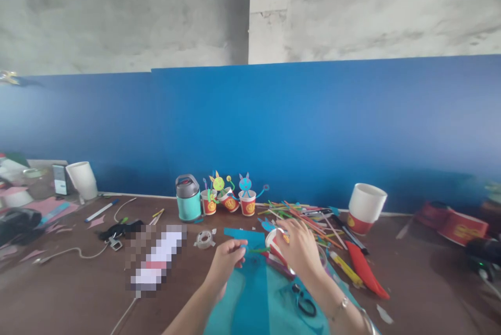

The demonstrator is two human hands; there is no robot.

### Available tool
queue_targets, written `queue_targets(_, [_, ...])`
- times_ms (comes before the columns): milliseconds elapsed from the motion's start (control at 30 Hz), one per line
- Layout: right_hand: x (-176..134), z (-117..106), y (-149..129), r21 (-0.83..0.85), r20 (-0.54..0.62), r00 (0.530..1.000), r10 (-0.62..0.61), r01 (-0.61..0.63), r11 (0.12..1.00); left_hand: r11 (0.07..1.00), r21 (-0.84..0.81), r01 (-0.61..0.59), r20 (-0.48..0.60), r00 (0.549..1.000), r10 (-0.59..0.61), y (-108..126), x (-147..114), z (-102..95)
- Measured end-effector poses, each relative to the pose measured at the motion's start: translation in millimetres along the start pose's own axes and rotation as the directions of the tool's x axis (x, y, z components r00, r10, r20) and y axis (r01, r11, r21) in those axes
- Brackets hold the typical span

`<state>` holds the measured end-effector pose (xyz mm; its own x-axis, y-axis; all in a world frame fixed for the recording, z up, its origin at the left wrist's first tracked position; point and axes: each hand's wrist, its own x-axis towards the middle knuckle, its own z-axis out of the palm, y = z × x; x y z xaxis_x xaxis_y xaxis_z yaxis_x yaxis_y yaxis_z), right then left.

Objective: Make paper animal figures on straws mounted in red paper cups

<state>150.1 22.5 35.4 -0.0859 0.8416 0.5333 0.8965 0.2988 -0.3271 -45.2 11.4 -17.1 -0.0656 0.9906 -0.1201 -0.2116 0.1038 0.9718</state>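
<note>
My right hand [300,243] is curled over a small red-and-white paper cup [273,241] that lies tipped, its opening toward the left. A thin green strip [256,251] sticks out of the cup toward my left hand [230,256]. The fingers of that hand are pinched together; whether they grip the strip's tip or something else I cannot make out. Just behind the cup is a blue paper cutout [267,224]. Beneath both hands lies blue paper [250,298], with dark-handled scissors [305,303] on it near my right wrist.
Decorated cups with a yellow figure [218,183] and a blue figure [245,183] stand beside a teal flask [188,199]. A tape roll [204,239], a pile of colored sticks [313,217], stacked cups [366,204] and a red pouch-like object [364,270] surround the work area.
</note>
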Motion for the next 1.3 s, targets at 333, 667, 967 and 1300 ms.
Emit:
queue_targets(333, [-29,32,24,0.129,0.229,0.942,0.244,-0.278,0.952,0.917,-0.39,0.081,0.03,0.997,-0.076,-5,-7,10.6])
queue_targets(667, [-58,50,-6,0.521,0.009,0.983,0.184,-0.162,0.838,0.83,-0.552,-0.084,-0.081,0.996,0.048,2,-4,7.8])
queue_targets(967, [-64,65,-4,0.533,-0.075,0.995,0.073,-0.022,0.846,0.952,-0.222,-0.208,-0.189,0.968,0.167,19,-17,11.6])
queue_targets(1300, [-66,64,0,0.487,-0.118,0.993,-0.015,0.071,0.87,0.974,-0.128,-0.188,-0.143,0.975,0.17,30,-10,16.5])
